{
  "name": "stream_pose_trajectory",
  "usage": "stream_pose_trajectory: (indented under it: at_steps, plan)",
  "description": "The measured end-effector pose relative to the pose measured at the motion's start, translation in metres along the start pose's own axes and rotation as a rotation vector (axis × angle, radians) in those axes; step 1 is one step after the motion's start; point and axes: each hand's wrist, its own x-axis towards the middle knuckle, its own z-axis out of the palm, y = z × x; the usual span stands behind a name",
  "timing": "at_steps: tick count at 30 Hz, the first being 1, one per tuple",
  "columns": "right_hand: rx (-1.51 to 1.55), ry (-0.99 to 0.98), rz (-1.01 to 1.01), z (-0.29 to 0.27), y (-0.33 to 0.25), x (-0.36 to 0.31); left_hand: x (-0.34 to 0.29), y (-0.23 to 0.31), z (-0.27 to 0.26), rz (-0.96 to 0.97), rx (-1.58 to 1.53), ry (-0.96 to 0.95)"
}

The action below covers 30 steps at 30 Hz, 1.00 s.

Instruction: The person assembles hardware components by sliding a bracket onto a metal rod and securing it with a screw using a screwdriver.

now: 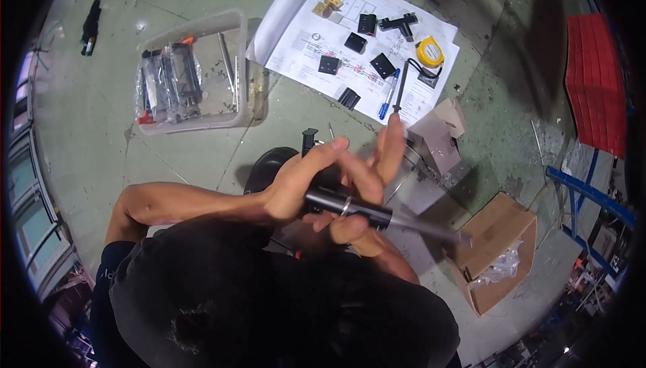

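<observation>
Both my hands meet in front of my body, at a black cylinder [353, 210] with a silver ring and a thin rod [431, 230] blurred by motion, pointing to the lower right. My right hand [369, 190] grips the cylinder, one finger stretched upward. Against the cylinder's left end is my left hand [296, 179]; its fingers overlap the right hand and blur. A black part [309, 140] sticks up just beyond the left hand; whether it is held cannot be seen.
Paper drawings [296, 38] carry several black blocks [328, 65], brass pieces [328, 6], a yellow tape measure [428, 52] and a blue pen [388, 95]. A clear plastic bin [195, 126] holds bagged parts. Right are a small box [437, 139], an open carton [501, 216] and blue metal legs [585, 196].
</observation>
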Motion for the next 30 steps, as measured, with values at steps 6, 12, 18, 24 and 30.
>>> stream_pose_trajectory:
  at_steps: [6,12,18,24,30]
  plan:
    - [0.215,-0.089,0.485,0.001,0.005,-0.008,0.016,-0.018,-0.018,-0.198,-0.178,0.229]
    - [-0.331,-0.611,-0.045,-0.063,0.059,0.058,-0.004,-0.023,-0.081,0.005,-0.355,0.025]
    - [-0.643,-0.647,-0.127,-0.059,0.127,0.138,-0.004,-0.008,-0.134,0.217,-0.792,0.27]
    - [-1.169,-0.715,0.173,-0.07,0.185,0.147,-0.008,-0.002,-0.146,0.249,-0.798,0.274]
    - [-0.888,-0.554,0.519,-0.066,0.156,0.156,-0.008,0.005,-0.134,0.214,-0.672,0.277]
